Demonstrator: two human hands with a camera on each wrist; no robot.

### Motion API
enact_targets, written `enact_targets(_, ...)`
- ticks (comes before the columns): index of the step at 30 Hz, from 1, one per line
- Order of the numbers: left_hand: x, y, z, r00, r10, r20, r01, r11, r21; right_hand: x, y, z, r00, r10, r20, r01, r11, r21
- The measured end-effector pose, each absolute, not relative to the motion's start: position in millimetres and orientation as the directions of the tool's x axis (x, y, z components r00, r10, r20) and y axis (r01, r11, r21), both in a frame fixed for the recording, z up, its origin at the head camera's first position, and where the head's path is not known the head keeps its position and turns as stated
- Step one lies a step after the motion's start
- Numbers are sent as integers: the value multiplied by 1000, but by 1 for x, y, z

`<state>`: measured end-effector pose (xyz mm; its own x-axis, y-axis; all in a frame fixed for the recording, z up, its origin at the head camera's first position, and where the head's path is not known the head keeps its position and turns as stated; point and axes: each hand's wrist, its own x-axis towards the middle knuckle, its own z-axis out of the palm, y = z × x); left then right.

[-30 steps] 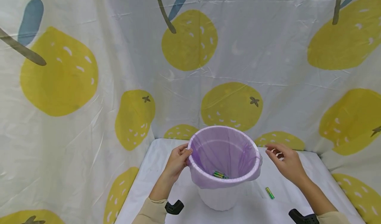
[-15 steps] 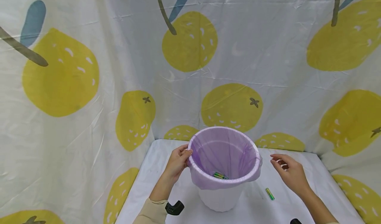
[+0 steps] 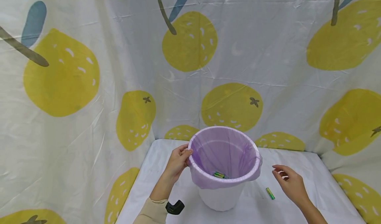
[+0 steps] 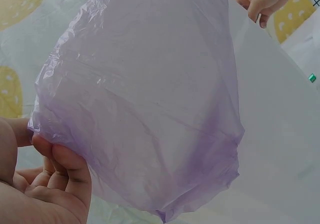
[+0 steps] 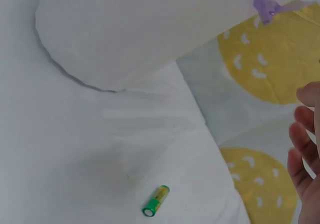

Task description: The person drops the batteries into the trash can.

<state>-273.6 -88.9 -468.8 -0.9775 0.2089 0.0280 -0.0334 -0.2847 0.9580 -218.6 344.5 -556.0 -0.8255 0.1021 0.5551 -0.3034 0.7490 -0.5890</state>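
A white trash bin (image 3: 221, 197) stands on the table, with a purple bag (image 3: 208, 182) folded over its rim. My left hand (image 3: 176, 162) grips the bin's left rim, thumb on top; the left wrist view shows its fingers pinching the bag's edge (image 4: 140, 114). Several green-and-yellow batteries (image 3: 219, 175) lie at the bottom inside the bag. A single battery (image 3: 270, 193) lies on the table right of the bin, also seen in the right wrist view (image 5: 156, 200). Above and to the right of it hovers my right hand (image 3: 290, 182), fingers loosely bent, holding nothing.
A white cloth covers the table (image 3: 256, 210). Behind and at both sides hangs a pale curtain (image 3: 256, 35) printed with yellow fruit. A black wrist strap (image 3: 175, 207) sits at my left sleeve.
My right hand has come down and slightly right, from beside the bin's rim towards the level of the loose battery. The left hand, the bin and the batteries stay in place.
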Motion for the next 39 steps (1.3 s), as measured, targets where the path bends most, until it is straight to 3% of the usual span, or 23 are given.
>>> enact_targets(18,-273,-90,-470,-976,209,63,4,-274,962,-212,353,-630,-883,248,397,-99,731,-676)
enact_targets(27,-274,-88,-472,-977,209,47,-15,-283,959,-209,354,-679,-923,373,97,191,660,-726)
enact_targets(39,-275,-89,-471,-978,203,39,-22,-291,957,-214,350,-705,-903,419,91,258,702,-664)
